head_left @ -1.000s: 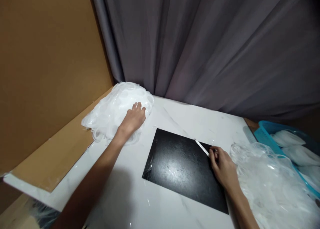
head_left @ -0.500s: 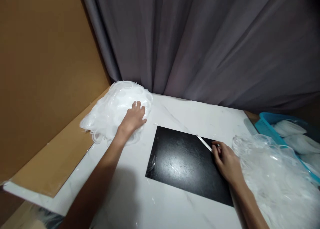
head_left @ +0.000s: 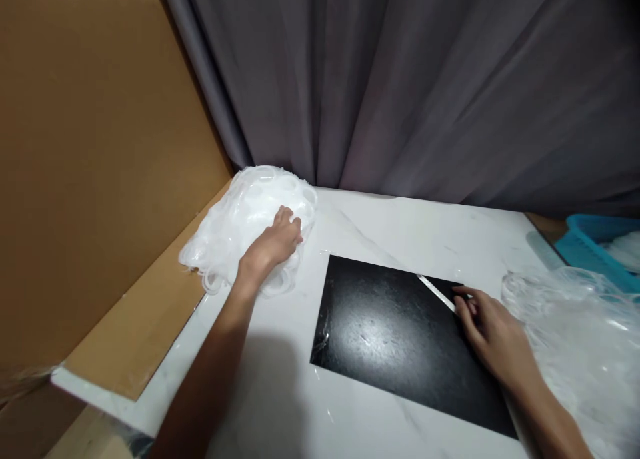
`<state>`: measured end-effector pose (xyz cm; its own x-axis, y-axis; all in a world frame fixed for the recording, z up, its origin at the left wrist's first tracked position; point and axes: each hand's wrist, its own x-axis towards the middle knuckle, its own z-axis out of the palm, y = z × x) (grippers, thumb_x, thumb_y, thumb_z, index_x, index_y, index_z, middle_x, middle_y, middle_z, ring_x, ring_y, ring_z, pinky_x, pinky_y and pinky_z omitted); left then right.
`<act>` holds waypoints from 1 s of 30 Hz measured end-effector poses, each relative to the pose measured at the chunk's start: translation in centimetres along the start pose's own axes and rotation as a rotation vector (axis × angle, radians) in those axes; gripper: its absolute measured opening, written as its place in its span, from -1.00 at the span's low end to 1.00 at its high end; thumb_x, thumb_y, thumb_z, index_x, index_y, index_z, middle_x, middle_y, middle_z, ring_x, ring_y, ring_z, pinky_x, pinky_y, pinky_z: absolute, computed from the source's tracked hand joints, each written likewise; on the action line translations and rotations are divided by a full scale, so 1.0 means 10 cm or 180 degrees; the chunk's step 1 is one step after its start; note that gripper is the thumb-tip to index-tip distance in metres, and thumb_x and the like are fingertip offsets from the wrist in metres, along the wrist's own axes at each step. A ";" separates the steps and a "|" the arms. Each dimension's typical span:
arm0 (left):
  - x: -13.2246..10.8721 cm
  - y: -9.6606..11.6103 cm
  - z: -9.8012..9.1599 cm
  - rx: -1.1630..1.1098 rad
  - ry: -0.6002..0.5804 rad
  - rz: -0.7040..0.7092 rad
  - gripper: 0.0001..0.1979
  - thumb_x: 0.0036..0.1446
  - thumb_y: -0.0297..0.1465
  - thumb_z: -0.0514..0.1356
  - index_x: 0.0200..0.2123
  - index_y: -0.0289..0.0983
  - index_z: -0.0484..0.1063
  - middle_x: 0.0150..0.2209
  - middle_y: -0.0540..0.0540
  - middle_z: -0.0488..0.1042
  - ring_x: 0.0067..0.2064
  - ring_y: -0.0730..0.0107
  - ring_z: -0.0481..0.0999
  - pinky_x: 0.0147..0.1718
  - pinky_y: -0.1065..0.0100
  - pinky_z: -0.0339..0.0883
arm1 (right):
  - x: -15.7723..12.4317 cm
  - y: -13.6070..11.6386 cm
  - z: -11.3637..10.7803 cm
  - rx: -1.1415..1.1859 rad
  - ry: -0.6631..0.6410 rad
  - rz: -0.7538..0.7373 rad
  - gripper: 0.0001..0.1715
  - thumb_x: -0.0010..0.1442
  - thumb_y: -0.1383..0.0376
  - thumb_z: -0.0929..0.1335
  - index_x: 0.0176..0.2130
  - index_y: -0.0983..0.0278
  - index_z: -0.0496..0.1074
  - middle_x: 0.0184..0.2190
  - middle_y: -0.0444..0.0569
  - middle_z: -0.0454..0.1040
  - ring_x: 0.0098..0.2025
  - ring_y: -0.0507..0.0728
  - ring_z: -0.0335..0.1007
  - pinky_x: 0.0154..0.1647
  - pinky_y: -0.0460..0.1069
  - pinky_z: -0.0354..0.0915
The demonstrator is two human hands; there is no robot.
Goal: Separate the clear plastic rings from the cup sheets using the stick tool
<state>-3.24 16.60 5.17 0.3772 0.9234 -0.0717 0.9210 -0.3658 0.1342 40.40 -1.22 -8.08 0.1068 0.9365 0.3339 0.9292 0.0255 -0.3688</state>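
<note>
My left hand [head_left: 275, 244] rests on a heap of translucent white plastic pieces [head_left: 250, 202] with ring-shaped edges, at the table's far left. Its fingers are bent and drawn together into the heap, their tips partly hidden. My right hand [head_left: 500, 342] is closed around a slim, silvery-white blade-like tool [head_left: 436, 292], which points up and left. Most of the tool's rear end is hidden in the hand. Both lie over the right part of a flat black mat [head_left: 390, 332]. A few clear scraps cling to the mat's left edge.
A second heap of clear, stringy plastic [head_left: 580, 339] lies right of my right hand. Beyond it stands a blue basket [head_left: 585, 249] holding white pieces. Cardboard [head_left: 100, 145] walls the left side, and a grey curtain [head_left: 400, 92] hangs behind the white table [head_left: 425, 225].
The view has turned left, so things sit further right in the picture. My left hand's spread fingers have curled into the white heap. My right hand keeps its hold on the tool.
</note>
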 end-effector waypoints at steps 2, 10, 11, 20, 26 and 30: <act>-0.01 0.00 -0.03 -0.0106 -0.0024 0.0015 -0.70 0.39 -0.29 0.27 0.10 -0.29 0.45 0.20 -0.21 0.42 0.16 0.06 0.48 0.07 -0.02 0.48 | 0.00 0.01 0.00 0.0029 -0.0026 0.0043 -0.48 0.43 -0.09 0.20 0.10 0.17 0.42 -0.26 0.05 0.50 -0.20 0.29 0.51 -0.16 0.14 0.34; -0.10 0.01 -0.33 -0.0495 0.0262 -0.0191 -0.83 0.46 -0.30 0.03 -0.13 -0.20 0.37 -0.08 -0.14 0.51 -0.03 0.09 0.51 -0.07 0.10 0.37 | 0.00 0.02 -0.02 0.0055 -0.0014 -0.0146 -0.54 0.46 -0.03 0.21 0.11 0.19 0.40 -0.29 0.03 0.47 -0.23 0.28 0.47 -0.15 0.16 0.34; -0.11 0.01 -0.37 -0.0539 0.0358 -0.0283 -0.83 0.46 -0.30 0.00 -0.15 -0.18 0.35 -0.11 -0.14 0.52 -0.06 0.06 0.52 -0.10 0.10 0.35 | 0.00 0.00 -0.04 0.0012 0.0089 -0.0240 -0.57 0.46 0.00 0.21 0.09 0.19 0.41 -0.29 0.04 0.47 -0.24 0.29 0.46 -0.14 0.18 0.34; -0.26 -0.39 -0.51 -0.1380 0.0960 -0.0550 -0.84 0.40 -0.32 -0.02 0.00 -0.11 0.23 -0.20 -0.05 0.60 -0.24 0.24 0.61 -0.23 0.26 0.41 | 0.47 -1.44 -0.02 0.0543 -0.0290 -0.1425 -0.73 0.48 0.31 0.25 0.12 0.13 0.39 -0.09 0.11 0.51 -0.07 0.33 0.43 -0.06 0.24 0.39; -0.28 -0.66 -0.47 -0.1737 0.1194 -0.0484 -0.70 0.36 -0.24 0.03 0.10 -0.17 0.27 -0.19 -0.07 0.62 -0.20 0.26 0.65 -0.19 0.28 0.47 | 1.15 -3.05 0.30 0.0976 -0.0826 -0.2188 -0.58 0.47 0.32 0.24 0.26 0.28 0.34 0.17 0.22 0.41 0.18 0.40 0.31 0.21 0.35 0.32; -0.29 -0.69 -0.53 -0.1666 0.1354 -0.0485 -0.75 0.31 -0.15 0.09 -0.23 -0.15 0.48 -0.29 -0.04 0.61 -0.21 0.19 0.62 -0.17 0.26 0.41 | 1.44 -3.69 0.82 0.0981 -0.0694 -0.1684 -0.27 0.45 0.24 0.27 0.43 0.56 0.06 0.42 0.46 0.13 0.45 0.54 -0.02 0.40 0.46 0.09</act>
<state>-11.17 17.09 9.66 0.0778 0.9646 0.2518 0.7520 -0.2226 0.6205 4.71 14.15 3.22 -0.4421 0.8185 0.3669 0.6888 0.5718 -0.4457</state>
